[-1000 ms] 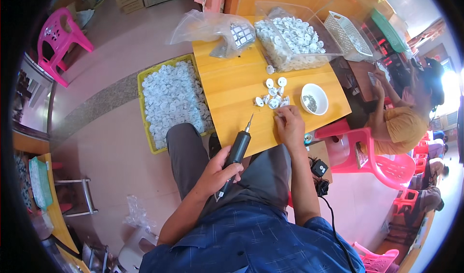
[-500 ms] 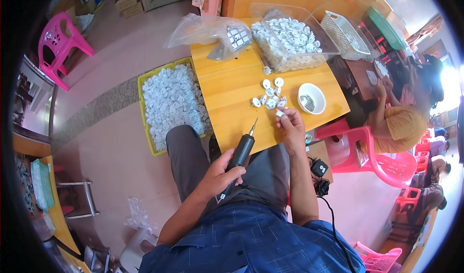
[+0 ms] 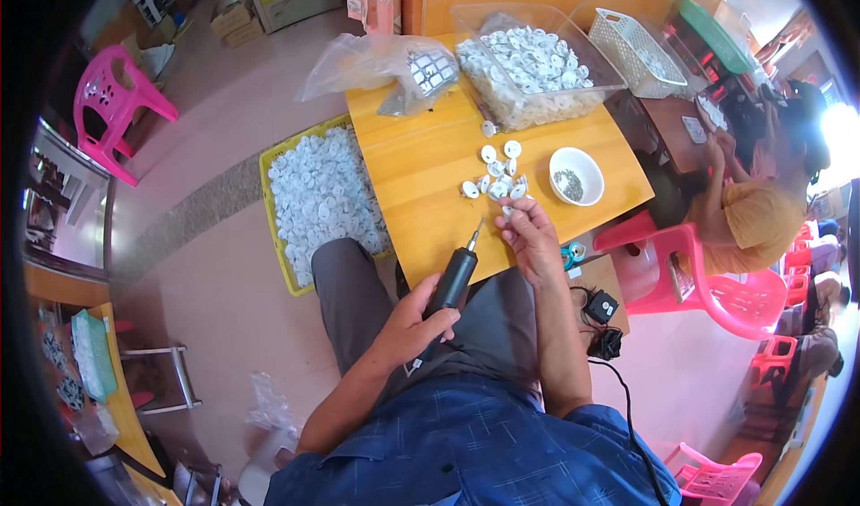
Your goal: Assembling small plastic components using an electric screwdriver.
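My left hand [image 3: 414, 329] is wrapped round a black pen-shaped electric screwdriver [image 3: 454, 282]. Its thin metal bit points up and away, its tip just left of my right fingers. At the table's near edge, my right hand [image 3: 532, 242] pinches a small white plastic part [image 3: 507, 211], mostly covered by the fingertips. Right beyond those fingers lies a loose cluster of round white plastic pieces [image 3: 499, 189], some with metal bits on them. To their right stands a white bowl [image 3: 592, 167] holding small metal screws [image 3: 566, 184].
A clear bin [image 3: 537, 103] heaped with white pieces and a plastic bag [image 3: 354, 67] occupy the far side of the wooden table [image 3: 403, 184]. On the floor at left sits a yellow crate [image 3: 273, 210] of white parts. A co-worker [image 3: 748, 224] sits at right beside a pink chair [image 3: 708, 282].
The screwdriver's tip and my right fingers have come closer together. The white part has turned and is now more hidden by the fingers. The whole view has shifted slightly.
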`<state>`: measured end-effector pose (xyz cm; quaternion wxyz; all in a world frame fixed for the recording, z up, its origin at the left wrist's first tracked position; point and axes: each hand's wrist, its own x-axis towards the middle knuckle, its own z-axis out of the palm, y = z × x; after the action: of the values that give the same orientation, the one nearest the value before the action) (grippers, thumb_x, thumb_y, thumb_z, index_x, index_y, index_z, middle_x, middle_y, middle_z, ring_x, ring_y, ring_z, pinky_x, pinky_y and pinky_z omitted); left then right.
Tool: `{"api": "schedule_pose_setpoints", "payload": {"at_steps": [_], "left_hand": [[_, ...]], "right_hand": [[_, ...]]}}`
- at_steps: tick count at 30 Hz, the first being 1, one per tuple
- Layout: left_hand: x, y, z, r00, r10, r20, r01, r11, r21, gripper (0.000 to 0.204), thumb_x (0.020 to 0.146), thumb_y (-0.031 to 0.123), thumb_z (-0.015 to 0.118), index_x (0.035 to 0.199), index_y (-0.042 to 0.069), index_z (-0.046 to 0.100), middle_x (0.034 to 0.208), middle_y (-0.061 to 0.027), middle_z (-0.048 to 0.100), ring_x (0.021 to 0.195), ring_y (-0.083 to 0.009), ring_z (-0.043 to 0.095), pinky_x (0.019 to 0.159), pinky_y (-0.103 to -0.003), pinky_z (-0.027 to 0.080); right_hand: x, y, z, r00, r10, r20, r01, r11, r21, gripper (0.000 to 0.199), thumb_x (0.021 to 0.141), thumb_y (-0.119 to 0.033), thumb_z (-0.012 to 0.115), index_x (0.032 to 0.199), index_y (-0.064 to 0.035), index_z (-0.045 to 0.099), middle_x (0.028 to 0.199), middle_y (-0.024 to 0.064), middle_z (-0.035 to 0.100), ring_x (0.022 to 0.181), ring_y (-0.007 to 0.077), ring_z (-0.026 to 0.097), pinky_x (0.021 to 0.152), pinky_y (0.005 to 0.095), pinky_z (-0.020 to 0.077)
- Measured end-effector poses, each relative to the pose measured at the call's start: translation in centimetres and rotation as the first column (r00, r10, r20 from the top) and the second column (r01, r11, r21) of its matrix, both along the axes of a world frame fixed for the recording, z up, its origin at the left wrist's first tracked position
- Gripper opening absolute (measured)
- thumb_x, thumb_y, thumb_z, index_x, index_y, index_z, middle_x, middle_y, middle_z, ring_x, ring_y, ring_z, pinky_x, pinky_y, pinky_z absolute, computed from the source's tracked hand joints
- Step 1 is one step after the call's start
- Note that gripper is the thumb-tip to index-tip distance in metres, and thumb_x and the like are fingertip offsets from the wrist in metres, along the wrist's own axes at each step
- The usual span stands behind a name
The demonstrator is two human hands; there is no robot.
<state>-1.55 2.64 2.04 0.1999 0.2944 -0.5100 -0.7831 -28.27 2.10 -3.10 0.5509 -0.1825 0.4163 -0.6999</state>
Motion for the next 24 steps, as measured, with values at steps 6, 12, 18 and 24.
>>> {"api": "schedule_pose_setpoints", "payload": {"at_steps": [6,12,18,24], "left_hand": [[-0.3,-0.1,0.4,1.000,-0.001,-0.003,0.001,1.000,-0.011,0.056,0.097,0.011,0.060,0.147,-0.001,0.038,0.098,-0.0036,0.056,0.075,-0.0091,0.058,0.070,-0.025,0.051],[-0.8,0.0,0.3,1.000,-0.010,0.013,0.011,1.000,-0.009,0.057,0.097,0.012,0.061,0.148,-0.001,0.038,0.098,-0.0033,0.056,0.075,-0.0085,0.058,0.069,-0.025,0.051],[-1.1,-0.2,0.3,0.999,-0.011,0.040,0.012,1.000,-0.010,0.055,0.097,0.011,0.060,0.147,0.000,0.040,0.098,-0.0029,0.056,0.074,-0.0081,0.058,0.069,-0.024,0.051],[-1.1,-0.2,0.1,0.999,0.000,0.050,0.002,1.000,-0.026,0.055,0.096,0.011,0.060,0.147,0.000,0.040,0.098,-0.0029,0.056,0.075,-0.0081,0.058,0.069,-0.025,0.051]], "right_hand": [[-0.1,-0.1,-0.5,0.993,-0.098,-0.071,0.095,0.994,-0.045,0.028,0.094,0.000,0.067,0.120,-0.0078,0.058,0.123,0.0087,0.068,0.102,0.0166,0.068,0.084,0.0249,0.0538],[0.0,0.2,-1.5,0.992,-0.126,0.031,0.129,0.987,-0.093,0.029,0.093,0.001,0.067,0.122,-0.0054,0.063,0.124,0.0083,0.068,0.106,0.0156,0.067,0.085,0.0248,0.0530],[2.0,0.0,0.0,0.993,-0.109,-0.041,0.110,0.994,0.002,0.028,0.096,-0.004,0.066,0.124,-0.0057,0.063,0.124,0.0064,0.067,0.105,0.0137,0.066,0.081,0.0226,0.0504],[1.9,0.0,-1.6,0.973,-0.108,-0.204,0.100,0.994,-0.051,0.030,0.095,-0.002,0.066,0.124,-0.0058,0.063,0.119,0.0054,0.067,0.103,0.0115,0.064,0.081,0.0224,0.0494]]}}
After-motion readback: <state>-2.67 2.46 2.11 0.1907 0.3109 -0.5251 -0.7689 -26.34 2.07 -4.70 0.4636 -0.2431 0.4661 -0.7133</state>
